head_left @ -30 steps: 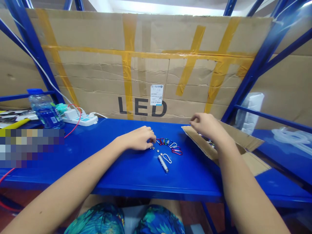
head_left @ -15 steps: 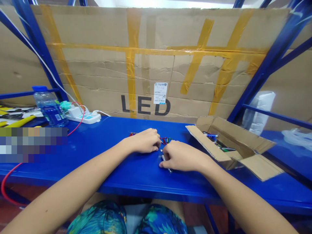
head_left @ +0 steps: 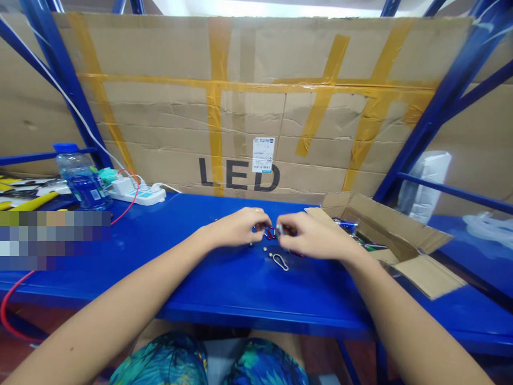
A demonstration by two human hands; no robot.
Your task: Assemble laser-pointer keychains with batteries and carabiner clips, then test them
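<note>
The small silver torch [head_left: 279,230], which a second ago lay near the middle of the blue surface [head_left: 192,278], is no longer seen there. It has been taken up by the right hand [head_left: 312,239], which was then at the rim of the cardboard box [head_left: 404,235] by the right end of the surface and half a second ago had been laid over the torch. That hand is now closed about the torch, so that only its bright tip is shown past the fingertips, turned toward the left hand [head_left: 239,227]. The left hand has hardly been shifted; its fingers are curled almost shut with the tips drawn together, just beside the tip of the torch, and whether anything is pinched in them cannot be told. The coloured carabiners [head_left: 271,233] are half hidden between the two hands. The silver carabiner [head_left: 279,261] has been left lying on the surface just in front of the hands, toward the front edge, with two small round metal pieces [head_left: 265,248] close by. From this it is judged that the fetching from the box has been left off and that the work has been brought to the torch itself, held clear of the surface between both hands.
</note>
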